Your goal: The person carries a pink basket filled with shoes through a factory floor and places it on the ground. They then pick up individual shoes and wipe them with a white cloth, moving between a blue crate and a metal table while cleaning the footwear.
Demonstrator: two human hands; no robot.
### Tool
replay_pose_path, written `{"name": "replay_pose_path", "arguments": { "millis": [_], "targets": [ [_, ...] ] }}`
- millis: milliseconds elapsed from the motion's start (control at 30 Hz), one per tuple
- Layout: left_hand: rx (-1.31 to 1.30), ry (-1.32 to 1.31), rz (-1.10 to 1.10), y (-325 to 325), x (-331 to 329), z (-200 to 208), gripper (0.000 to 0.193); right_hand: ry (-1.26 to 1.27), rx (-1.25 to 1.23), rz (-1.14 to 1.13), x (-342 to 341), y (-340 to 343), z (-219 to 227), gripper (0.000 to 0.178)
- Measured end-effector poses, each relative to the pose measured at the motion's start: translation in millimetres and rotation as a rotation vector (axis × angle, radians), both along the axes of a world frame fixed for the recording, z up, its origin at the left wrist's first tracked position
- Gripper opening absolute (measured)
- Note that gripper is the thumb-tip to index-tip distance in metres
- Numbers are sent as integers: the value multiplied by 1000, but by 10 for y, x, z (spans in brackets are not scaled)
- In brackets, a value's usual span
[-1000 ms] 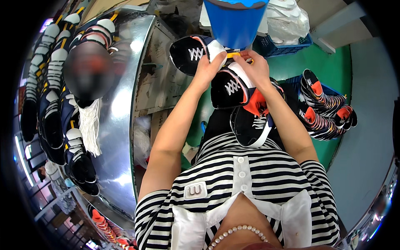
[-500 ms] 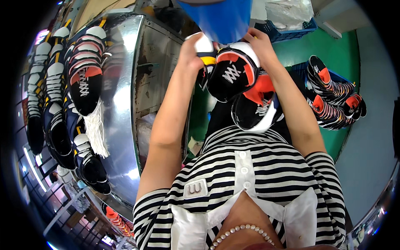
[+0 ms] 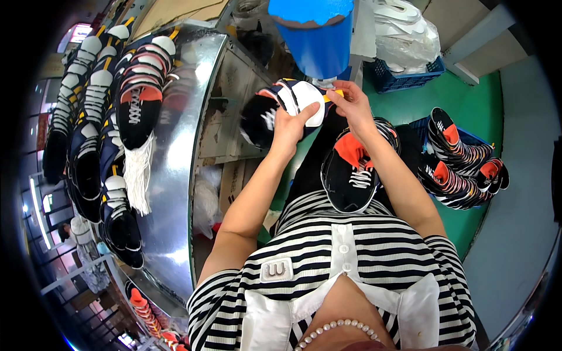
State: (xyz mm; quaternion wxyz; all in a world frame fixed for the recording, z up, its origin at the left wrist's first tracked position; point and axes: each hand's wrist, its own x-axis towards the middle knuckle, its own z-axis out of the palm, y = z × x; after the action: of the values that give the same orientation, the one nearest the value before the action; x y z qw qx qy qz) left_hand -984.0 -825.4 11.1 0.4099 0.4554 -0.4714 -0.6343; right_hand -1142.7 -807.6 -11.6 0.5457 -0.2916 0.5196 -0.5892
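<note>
In front of the blue machine part, my left hand (image 3: 288, 126) grips a black shoe upper (image 3: 256, 120) by its white padded section, thumb pressed on top. Its black toe, smeared by motion, points left. Between thumb and fingers, my right hand (image 3: 355, 111) pinches the yellow pull tab (image 3: 333, 95) at the upper's other end. On my lap lies a second black shoe upper (image 3: 349, 184) with orange lining and white lacing. My right forearm passes over part of it.
Stacked shoe uppers (image 3: 140, 99) and white laces (image 3: 137, 181) lie on the metal table (image 3: 175, 193) at left. The blue machine part (image 3: 316, 50) hangs ahead. More uppers (image 3: 462, 158) and a blue crate (image 3: 404, 76) holding white pieces stand at right.
The held upper has moved from beneath the blue part and swung round, its toe now left. My right hand has shifted to its yellow tab. My view has shifted slightly.
</note>
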Motion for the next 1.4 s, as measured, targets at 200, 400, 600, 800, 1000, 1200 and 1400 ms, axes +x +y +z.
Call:
{"name": "replay_pose_path", "arguments": {
  "millis": [200, 400, 600, 800, 1000, 1200, 1400],
  "targets": [
    [19, -7, -103, -415, -36, -56, 33, -266, -24, -18, -170, -253, -244, 10],
    [515, 239, -18, -556, -32, -157, 33, -482, 70, -106, -87, -334, -445, 5],
    [15, 112, 59, -415, -94, -224, 31, -345, 7, -150, -40, -358, -415, 9],
    [352, 507, 273, -339, -377, -180, 27, -92, 26, -172, -185, -648, -337, 16],
    [411, 527, 274, -483, -322, -321, 22, 3, 28, -146, -196, -595, -316, 19],
    [303, 428, 284, 237, 179, 247, 27, 1112, -176, 253, -738, 321, -278, 34],
    [-193, 66, 551, 543, 1448, 1488, 30, 1332, 120, 571, -935, 887, -202, 64]
  ]
}}
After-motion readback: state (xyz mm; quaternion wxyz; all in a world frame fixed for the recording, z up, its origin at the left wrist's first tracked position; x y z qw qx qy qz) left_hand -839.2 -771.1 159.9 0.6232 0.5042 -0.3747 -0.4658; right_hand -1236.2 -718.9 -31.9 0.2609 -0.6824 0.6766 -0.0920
